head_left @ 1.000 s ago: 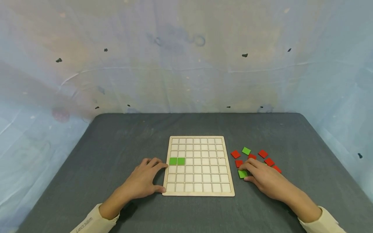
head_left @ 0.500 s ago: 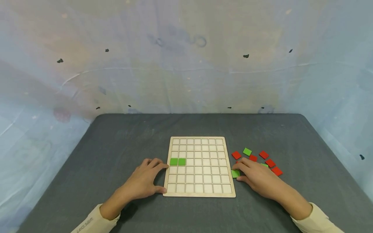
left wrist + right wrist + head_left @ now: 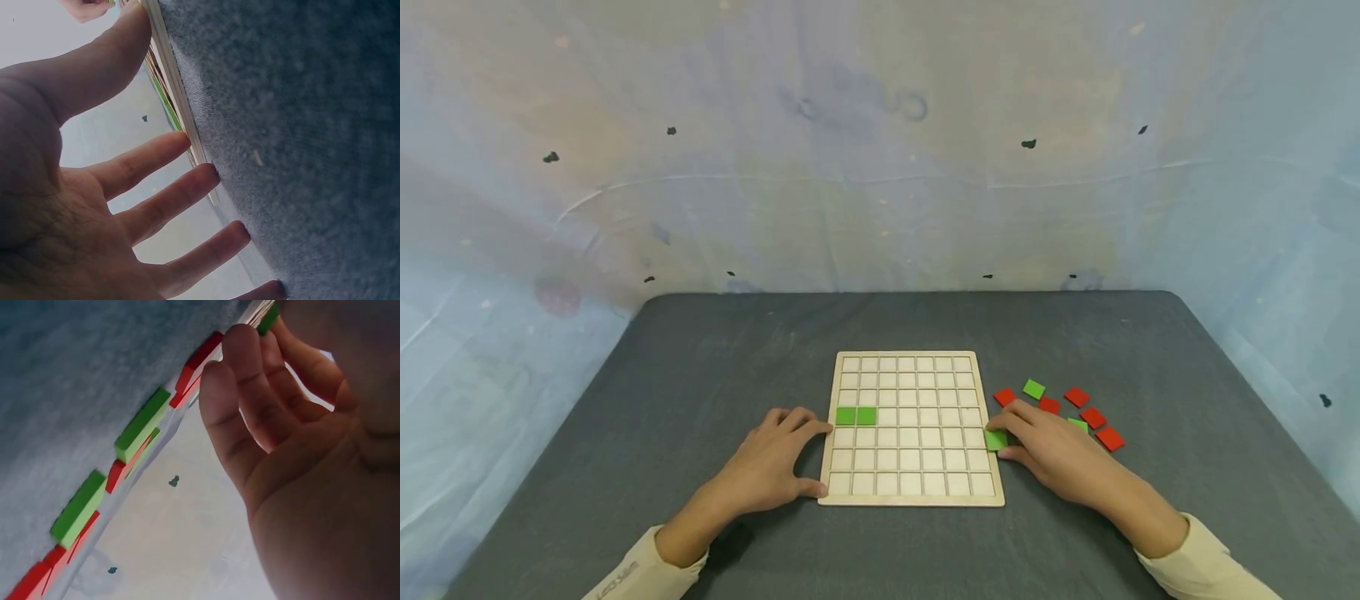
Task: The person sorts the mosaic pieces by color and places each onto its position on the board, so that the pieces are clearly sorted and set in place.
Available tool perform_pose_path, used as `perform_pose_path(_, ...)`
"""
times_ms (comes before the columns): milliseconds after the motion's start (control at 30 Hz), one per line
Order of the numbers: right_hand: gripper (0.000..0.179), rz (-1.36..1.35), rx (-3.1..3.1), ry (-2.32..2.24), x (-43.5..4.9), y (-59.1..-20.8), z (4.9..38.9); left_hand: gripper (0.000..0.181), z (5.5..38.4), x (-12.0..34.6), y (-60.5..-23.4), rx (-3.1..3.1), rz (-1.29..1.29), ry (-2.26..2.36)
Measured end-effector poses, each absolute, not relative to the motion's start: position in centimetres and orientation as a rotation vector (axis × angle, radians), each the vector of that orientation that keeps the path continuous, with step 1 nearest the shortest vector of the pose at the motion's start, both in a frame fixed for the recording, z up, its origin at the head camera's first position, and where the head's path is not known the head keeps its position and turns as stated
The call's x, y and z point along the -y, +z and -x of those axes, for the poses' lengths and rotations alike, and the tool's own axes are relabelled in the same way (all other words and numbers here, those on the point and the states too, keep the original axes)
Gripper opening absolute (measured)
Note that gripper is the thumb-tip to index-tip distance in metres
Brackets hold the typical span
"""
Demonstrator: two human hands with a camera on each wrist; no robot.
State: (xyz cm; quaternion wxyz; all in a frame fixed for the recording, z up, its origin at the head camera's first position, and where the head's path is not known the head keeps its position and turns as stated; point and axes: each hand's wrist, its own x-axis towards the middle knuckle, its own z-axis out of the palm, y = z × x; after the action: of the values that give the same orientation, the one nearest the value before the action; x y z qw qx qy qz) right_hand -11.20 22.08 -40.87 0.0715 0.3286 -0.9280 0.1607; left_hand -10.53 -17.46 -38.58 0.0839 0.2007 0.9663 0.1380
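A pale wooden grid board (image 3: 910,501) lies flat on the dark cloth. Two green square tiles (image 3: 856,416) sit side by side at its left, in the middle row. My left hand (image 3: 763,467) spreads along the board's left edge; in the left wrist view its thumb and index finger (image 3: 172,144) touch that edge. With thumb and fingers my right hand (image 3: 1060,458) pinches a green tile (image 3: 996,439), which overlaps the board's right rim in the head view. In the right wrist view this held tile (image 3: 269,319) shows beyond the fingers.
Loose tiles lie right of the board, partly hidden by my right hand: several red ones (image 3: 1093,417), a green one (image 3: 1033,389) farther back and another green one (image 3: 1078,426) just beyond the hand. A patterned sheet (image 3: 880,208) hangs behind the dark table (image 3: 737,333).
My right hand has slid left with the pinched green tile, from beside the loose tiles to the board's right rim. The left hand has stayed at the left edge.
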Motion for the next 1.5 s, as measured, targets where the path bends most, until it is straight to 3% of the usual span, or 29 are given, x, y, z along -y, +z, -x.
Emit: perform_pose_path(1500,0.031,-1.066,2.802,0.520,-17.4,-40.6,13.6,0.072,10.6,17.5,-38.9,-2.899,-0.624,0.421)
